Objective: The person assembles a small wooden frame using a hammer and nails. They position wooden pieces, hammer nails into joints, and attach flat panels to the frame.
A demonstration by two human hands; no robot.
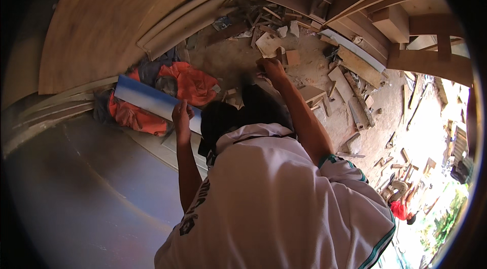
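Observation:
A long board (147, 100) with a blue-to-white face lies slantwise at the left, over a bundle of orange and dark cloth (190, 83). My left hand (181, 115) is at the board's near edge, its fingers curled. Whether it grips the edge or only overlaps it in view, I cannot tell. My right hand (271, 70) is stretched forward over the littered ground, fingers bent inward. Anything inside it is hidden or too dark to name. Dark clothing covers my legs between the two arms.
A big plywood sheet (101, 25) leans at the far left. A smooth grey-blue surface (86, 188) spreads at the near left. Wood offcuts (269, 43) litter the ground ahead. Wooden frames (431, 61) stand at the right. Another person in red (401, 210) is at the far right.

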